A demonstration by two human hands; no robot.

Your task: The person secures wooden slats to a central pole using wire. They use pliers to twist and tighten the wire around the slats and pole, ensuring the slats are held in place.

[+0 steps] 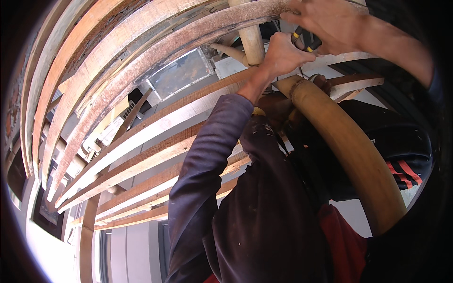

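My left hand [283, 55] is raised at the upper middle, its thumb and fingers curled round a hand tool with black and yellow handles [312, 45], which looks like pliers. The tool's working end is hidden. Just above it, my right hand [328, 23] reaches in from the right, slightly blurred, fingers stretched out to the left over a long wooden beam [214, 29]. Whether its palm touches the tool cannot be made out. Below my hands, the end of a thick bamboo pole [342, 127] meets a wooden batten [354, 85], with thin dark wire near the joint.
Rows of wooden battens [137, 177] curve across the left with gaps between them. An upright bamboo post [251, 40] stands beside my left hand. Through the gaps, far below, lie a grey framed panel [181, 73] and a pale wall [137, 250]. A dark bundle with red stripes [403, 173] is at right.
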